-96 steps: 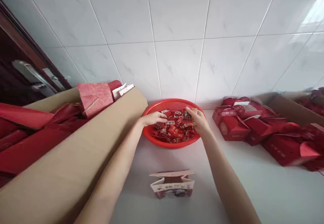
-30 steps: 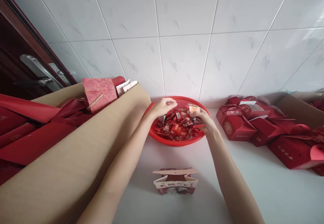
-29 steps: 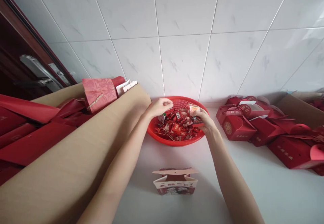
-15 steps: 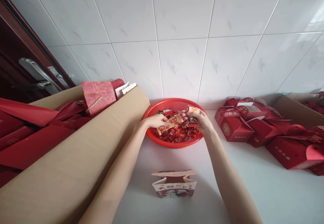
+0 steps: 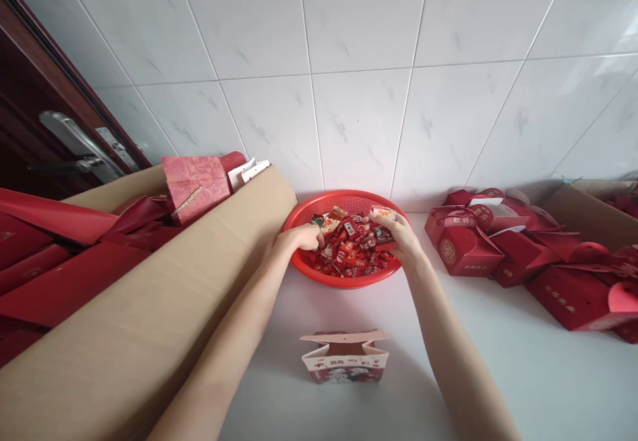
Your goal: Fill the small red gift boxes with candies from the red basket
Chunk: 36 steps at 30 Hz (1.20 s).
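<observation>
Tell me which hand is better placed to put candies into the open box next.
Right, I'd judge: the right hand holds wrapped candies, while the left hand reaches into the red basket, its fingertips hidden. The open box sits about midway, favouring neither.

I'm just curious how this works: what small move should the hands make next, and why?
Probably the left hand should pinch a wrapped sweet: its fingertips are down in the red basket, while the right hand holds packets.

Prob. home rm w/ tiled wall (image 5: 359,122), wooden door (image 5: 44,95).
</observation>
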### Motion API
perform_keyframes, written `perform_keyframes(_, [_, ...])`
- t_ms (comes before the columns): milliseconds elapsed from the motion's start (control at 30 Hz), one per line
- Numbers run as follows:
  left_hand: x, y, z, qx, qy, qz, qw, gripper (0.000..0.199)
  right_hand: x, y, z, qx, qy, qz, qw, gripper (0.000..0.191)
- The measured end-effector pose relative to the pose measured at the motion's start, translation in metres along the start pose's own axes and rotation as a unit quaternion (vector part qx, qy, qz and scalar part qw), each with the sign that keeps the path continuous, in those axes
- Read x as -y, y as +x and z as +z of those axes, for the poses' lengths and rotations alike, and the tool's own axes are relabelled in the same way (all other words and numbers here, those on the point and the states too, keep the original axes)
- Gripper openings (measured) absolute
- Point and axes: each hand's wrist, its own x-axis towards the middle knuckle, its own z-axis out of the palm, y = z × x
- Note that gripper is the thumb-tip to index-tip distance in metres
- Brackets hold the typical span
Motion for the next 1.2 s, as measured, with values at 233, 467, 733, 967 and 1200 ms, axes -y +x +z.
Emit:
perform_keyframes(233, [-0.003, 0.010, 0.008, 0.026, 0.032, -0.032, 0.999, 0.031, 0.000, 0.000, 0.001, 0.002, 0.002, 0.002, 1.000, 0.036])
perform_keyframes(467, [-0.010, 0.005, 0.006, 0.042, 0.079, -0.030, 0.996, 0.026, 0.001, 0.000, 0.002, -0.002, -0.003, -0.008, 1.000, 0.044])
perform_keyframes(733, [-0.015, -0.005, 0.001, -0.096, 0.109, -0.048, 0.988, 0.042, 0.001, -0.001, 0.003, -0.006, -0.007, -0.016, 1.000, 0.046])
perform_keyframes(967, [-0.032, -0.008, 0.001, 0.085, 0.090, -0.024, 0.992, 0.025, 0.001, -0.001, 0.003, -0.001, -0.003, -0.006, 1.000, 0.046])
perform_keyframes(1200, [-0.042, -0.008, 0.002, 0.139, 0.017, 0.002, 0.990, 0.031, 0.001, 0.000, 0.003, -0.002, -0.005, -0.003, 1.000, 0.045])
